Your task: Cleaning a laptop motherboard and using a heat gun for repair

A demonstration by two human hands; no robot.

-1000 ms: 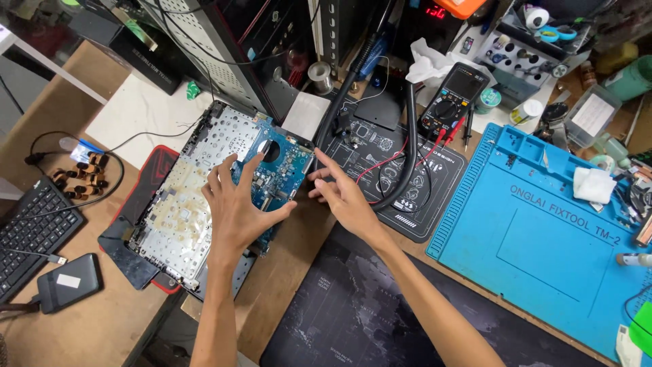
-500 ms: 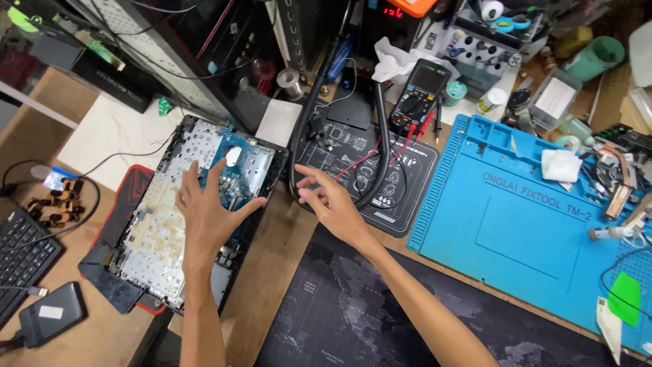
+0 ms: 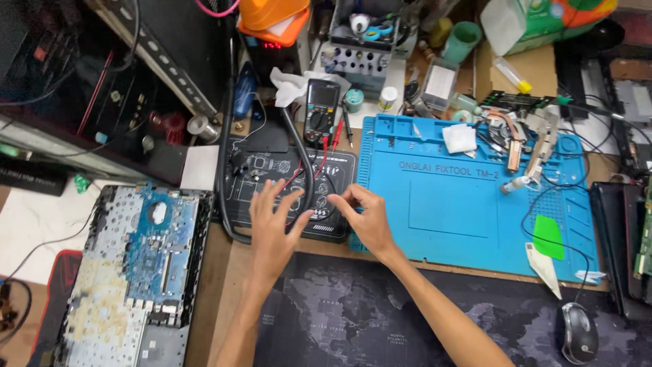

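My left hand (image 3: 275, 228) hovers with fingers spread over a small black work mat (image 3: 261, 173). Its fingertips are close to a thick black hose (image 3: 307, 163) that loops across the mat. My right hand (image 3: 368, 221) is just to the right, at the seam between that mat and a blue silicone repair mat (image 3: 462, 204). Its fingers are bent and apart, and nothing shows in them. An opened laptop base with a blue circuit board (image 3: 153, 258) lies to the left, apart from both hands.
A multimeter (image 3: 320, 109) with red leads stands behind the black mat. Copper heat pipes (image 3: 514, 139), a white pad (image 3: 460, 138) and a green pick (image 3: 549, 236) lie on the blue mat. A mouse (image 3: 579, 333) sits on the dark map desk mat (image 3: 367, 312).
Both hands left the laptop's circuit board and moved right onto the black mat. The view swung right, showing more of the blue mat.
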